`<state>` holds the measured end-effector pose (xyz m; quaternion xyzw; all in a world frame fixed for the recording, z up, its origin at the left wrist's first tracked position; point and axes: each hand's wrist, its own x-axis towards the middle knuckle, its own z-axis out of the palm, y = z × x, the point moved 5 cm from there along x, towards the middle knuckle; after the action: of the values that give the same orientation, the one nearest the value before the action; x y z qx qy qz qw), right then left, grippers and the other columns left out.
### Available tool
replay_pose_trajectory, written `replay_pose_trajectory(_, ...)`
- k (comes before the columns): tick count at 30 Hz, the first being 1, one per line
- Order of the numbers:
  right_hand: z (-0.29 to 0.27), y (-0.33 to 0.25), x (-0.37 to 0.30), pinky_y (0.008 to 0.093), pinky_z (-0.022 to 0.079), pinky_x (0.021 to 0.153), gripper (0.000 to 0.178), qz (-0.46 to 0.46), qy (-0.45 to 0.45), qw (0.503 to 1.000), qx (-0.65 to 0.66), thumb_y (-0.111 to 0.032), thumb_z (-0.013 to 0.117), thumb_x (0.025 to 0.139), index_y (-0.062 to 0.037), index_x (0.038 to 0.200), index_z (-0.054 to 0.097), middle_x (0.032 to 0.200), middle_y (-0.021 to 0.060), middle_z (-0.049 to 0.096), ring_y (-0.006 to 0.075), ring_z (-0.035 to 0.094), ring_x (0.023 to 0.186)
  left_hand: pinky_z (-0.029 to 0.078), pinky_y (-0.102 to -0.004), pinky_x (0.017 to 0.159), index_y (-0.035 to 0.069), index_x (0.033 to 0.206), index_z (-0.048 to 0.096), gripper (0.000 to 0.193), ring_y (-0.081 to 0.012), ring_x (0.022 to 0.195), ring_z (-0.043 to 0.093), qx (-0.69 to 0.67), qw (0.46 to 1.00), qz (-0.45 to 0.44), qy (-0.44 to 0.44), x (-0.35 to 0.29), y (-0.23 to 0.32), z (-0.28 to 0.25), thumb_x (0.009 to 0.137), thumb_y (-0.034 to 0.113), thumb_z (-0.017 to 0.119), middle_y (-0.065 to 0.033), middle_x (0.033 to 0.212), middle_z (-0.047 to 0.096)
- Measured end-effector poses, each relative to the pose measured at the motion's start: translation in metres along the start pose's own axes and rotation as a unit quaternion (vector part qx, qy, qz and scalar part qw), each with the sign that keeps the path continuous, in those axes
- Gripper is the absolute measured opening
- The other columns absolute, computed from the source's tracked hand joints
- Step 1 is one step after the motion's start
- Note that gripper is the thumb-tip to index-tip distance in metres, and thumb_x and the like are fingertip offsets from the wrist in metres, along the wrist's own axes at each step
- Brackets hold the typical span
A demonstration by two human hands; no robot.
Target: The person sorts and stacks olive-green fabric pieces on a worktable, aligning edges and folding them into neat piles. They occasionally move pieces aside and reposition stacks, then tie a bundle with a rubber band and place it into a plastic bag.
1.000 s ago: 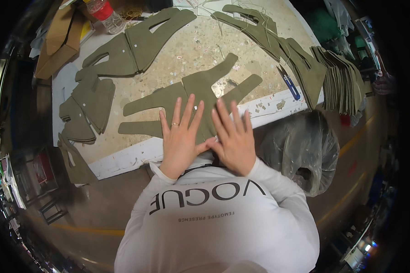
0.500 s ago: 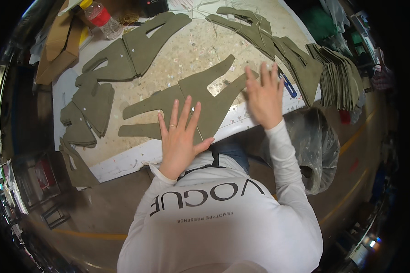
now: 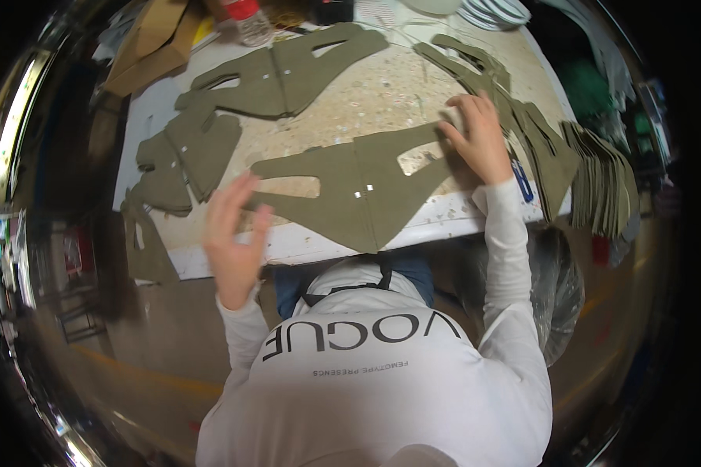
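Note:
Two olive-green flat cut pieces, a left one [image 3: 311,175] and a right one [image 3: 397,179], lie edge to edge in front of me on the worktable [image 3: 335,101]. Each has a long slot and a small white mark near the join. My left hand [image 3: 234,245] is at the left piece's outer end, slightly blurred, thumb and fingers apart. Over the right piece's outer end rests my right hand [image 3: 481,144], fingers bent and spread from the thumb; its fingertips partly cover that end. Beside my right wrist lies a small blue-handled tool [image 3: 522,180].
Similar olive pieces lie at the back [image 3: 280,74], the left [image 3: 187,159] and the right [image 3: 541,148]. A thick stack [image 3: 604,179] hangs at the right edge. A cardboard box [image 3: 152,47], a red-labelled bottle [image 3: 251,27] and white discs [image 3: 494,12] stand behind. A clear plastic bag [image 3: 557,288] is below.
My left hand has moved from the join to the left piece's outer end. My right hand has come onto the right piece's end. The gap between the pieces has narrowed, and the view has shifted.

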<state>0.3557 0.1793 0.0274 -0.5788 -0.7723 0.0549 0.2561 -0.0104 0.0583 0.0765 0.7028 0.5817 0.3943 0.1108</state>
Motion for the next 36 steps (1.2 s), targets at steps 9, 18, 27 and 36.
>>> replay_pose_trajectory(9, 0.047, -0.122, -0.049, 0.0581, 0.017, 0.117, 0.067, -0.110, -0.131, 0.984, -0.046, -0.047, 0.052, 0.097, -0.0149, 0.153, 0.035, 0.162, 0.0109, 0.024, 0.0347, 0.022, 0.148, 0.052, -0.0323, 0.080, 0.003, 0.098, 0.072, 0.012, -0.0246, 0.088, 0.069, 0.114, 0.977, -0.080, 0.159, 0.016, -0.074, -0.069, 0.088, 0.008, 0.068, -0.0100, 0.096, 0.072)
replay_pose_trajectory(18, 0.046, -0.118, -0.052, 0.0562, 0.019, 0.117, 0.062, -0.094, -0.104, 0.990, 0.000, -0.040, 0.060, 0.093, -0.0190, 0.149, 0.044, 0.160, 0.0094, 0.031, 0.0348, 0.027, 0.146, 0.048, -0.0363, 0.078, 0.009, 0.090, 0.074, 0.022, -0.0244, 0.088, 0.062, 0.234, 0.971, -0.003, 0.042, 0.052, -0.091, -0.027, 0.073, 0.020, 0.081, -0.0026, 0.090, 0.065)
replay_pose_trajectory(27, 0.037, -0.120, -0.048, 0.0522, 0.029, 0.113, 0.055, -0.096, -0.086, 0.991, 0.038, -0.028, 0.065, 0.092, -0.0147, 0.143, 0.051, 0.149, 0.0136, 0.046, 0.0360, 0.040, 0.138, 0.045, -0.0350, 0.080, 0.011, 0.084, 0.073, 0.014, -0.0230, 0.085, 0.061, 0.258, 0.963, 0.062, 0.049, 0.057, -0.081, -0.030, 0.072, 0.015, 0.077, -0.0016, 0.084, 0.065)
replay_pose_trajectory(36, 0.061, -0.158, -0.031, 0.0272, 0.051, 0.068, 0.054, 0.087, -0.128, 0.852, 0.501, -0.018, 0.055, 0.101, -0.0097, 0.152, 0.037, 0.095, 0.0111, 0.067, 0.0128, 0.064, 0.074, 0.051, -0.0353, 0.070, 0.004, 0.081, 0.068, 0.006, -0.0227, 0.072, 0.063, -0.086, 0.994, -0.063, -0.028, 0.025, -0.027, -0.026, 0.081, 0.009, 0.072, -0.0068, 0.080, 0.066)
